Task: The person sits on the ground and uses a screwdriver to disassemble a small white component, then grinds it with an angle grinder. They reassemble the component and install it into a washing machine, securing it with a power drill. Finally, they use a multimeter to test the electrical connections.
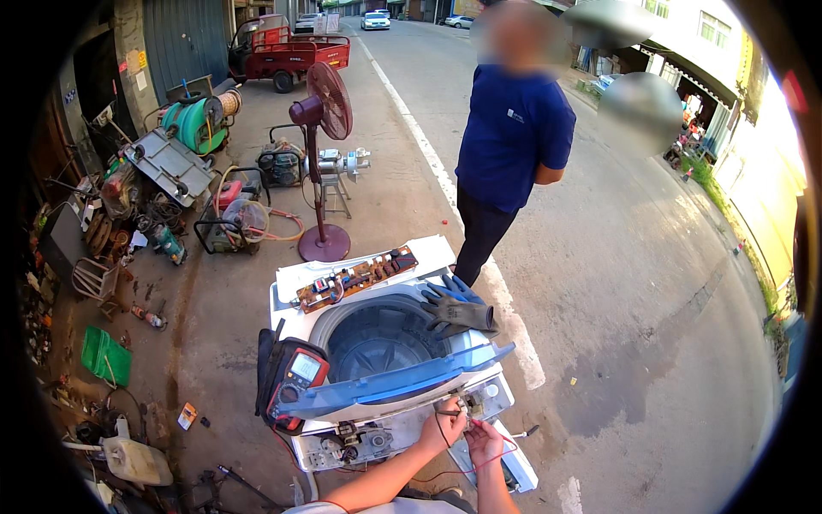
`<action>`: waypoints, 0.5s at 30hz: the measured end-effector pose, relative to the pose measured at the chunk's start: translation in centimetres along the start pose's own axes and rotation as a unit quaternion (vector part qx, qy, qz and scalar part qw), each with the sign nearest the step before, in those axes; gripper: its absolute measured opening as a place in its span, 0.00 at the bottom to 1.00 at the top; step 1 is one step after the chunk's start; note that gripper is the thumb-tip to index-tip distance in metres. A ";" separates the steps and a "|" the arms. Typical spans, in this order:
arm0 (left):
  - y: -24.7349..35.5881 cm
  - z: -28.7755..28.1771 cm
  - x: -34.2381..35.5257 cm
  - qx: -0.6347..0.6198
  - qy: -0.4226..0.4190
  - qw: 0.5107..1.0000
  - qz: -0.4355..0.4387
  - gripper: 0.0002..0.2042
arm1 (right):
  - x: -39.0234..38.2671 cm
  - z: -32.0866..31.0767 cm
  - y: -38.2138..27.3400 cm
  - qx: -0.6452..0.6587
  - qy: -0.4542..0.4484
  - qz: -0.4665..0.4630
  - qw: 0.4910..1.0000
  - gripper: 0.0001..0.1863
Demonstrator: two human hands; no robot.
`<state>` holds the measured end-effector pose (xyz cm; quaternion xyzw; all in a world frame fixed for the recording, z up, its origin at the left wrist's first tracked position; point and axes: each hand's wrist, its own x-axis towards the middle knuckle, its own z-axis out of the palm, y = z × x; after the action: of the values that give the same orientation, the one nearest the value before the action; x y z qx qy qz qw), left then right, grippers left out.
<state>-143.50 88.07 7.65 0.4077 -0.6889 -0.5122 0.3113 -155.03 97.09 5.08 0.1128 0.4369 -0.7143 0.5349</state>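
In front of me stands a top-loading washing machine (301, 324) with its drum showing and its front panel opened up. My left hand (442, 427) is closed on a black test probe, whose black lead loops beside the fingers. Close to its right, my right hand (485, 442) pinches a red test probe trailing a red lead (515, 444). Both hands meet at small parts in the opened panel; the probe tips are too small to make out. A red-and-black multimeter (299, 377) with a lit screen rests at the machine's left edge.
A circuit board (355, 278) and grey work gloves (458, 313) lie on the machine's top. Beyond it stand a purple fan (324, 243) and a person in a blue shirt (514, 137). Pumps, a hose reel (195, 124) and a green bucket (106, 355) occupy the left.
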 end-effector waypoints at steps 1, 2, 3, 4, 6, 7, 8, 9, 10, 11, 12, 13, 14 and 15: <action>0.1 -0.1 0.2 -0.003 0.007 1.000 0.001 0.20 | 0.0 0.0 0.0 0.004 -0.003 -0.004 1.000 0.13; 0.3 -0.1 0.2 -0.021 -0.002 1.000 0.001 0.19 | 0.0 -0.2 -0.1 0.006 -0.007 -0.008 1.000 0.13; 0.9 -0.4 0.3 -0.025 -0.010 1.000 0.003 0.19 | 0.2 -0.4 -0.1 0.007 -0.014 -0.007 1.000 0.13; 1.0 -0.5 0.3 -0.020 -0.002 1.000 0.019 0.19 | 0.1 -0.2 0.0 0.000 -0.044 -0.015 0.999 0.14; 1.1 -0.7 0.2 -0.015 -0.001 1.000 0.015 0.19 | -0.2 0.4 0.1 -0.003 -0.040 -0.017 0.999 0.13; 1.1 -1.0 0.4 -0.018 -0.010 1.000 -0.001 0.19 | -0.1 0.5 0.1 -0.002 -0.032 -0.017 0.999 0.12; 0.4 -0.7 0.1 -0.020 -0.007 1.000 -0.009 0.20 | 0.1 0.1 0.3 -0.014 -0.038 -0.023 0.999 0.12; 2.6 -1.3 0.1 -0.038 -0.011 0.999 -0.038 0.11 | 0.6 -0.6 0.3 -0.020 -0.042 -0.039 0.998 0.12; 1.2 -0.5 0.4 -0.039 -0.008 0.999 0.008 0.11 | 0.8 -1.1 0.1 -0.019 -0.039 -0.038 0.998 0.12; 1.3 -0.7 0.2 -0.034 -0.015 0.999 -0.016 0.12 | 1.3 -1.3 0.4 -0.022 -0.042 -0.025 0.999 0.12; -0.8 0.3 0.3 0.002 0.006 1.000 0.015 0.12 | 1.6 -0.8 0.7 -0.018 -0.104 -0.024 0.994 0.14; 0.4 0.0 0.3 -0.022 0.008 1.000 0.019 0.12 | 1.5 -0.9 0.6 -0.010 -0.154 -0.028 0.988 0.17; 1.0 -0.2 0.2 -0.028 0.009 0.999 0.013 0.12 | 1.8 -0.9 0.7 -0.005 -0.129 -0.020 0.991 0.16; 1.1 0.1 -0.2 -0.040 0.006 0.999 0.003 0.12 | 1.4 -1.2 0.6 -0.006 -0.158 -0.023 0.987 0.16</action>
<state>-143.69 88.46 8.66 0.3961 -0.6674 -0.5359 0.3323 -155.43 97.00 3.19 -0.0149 0.3538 -0.7323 0.5817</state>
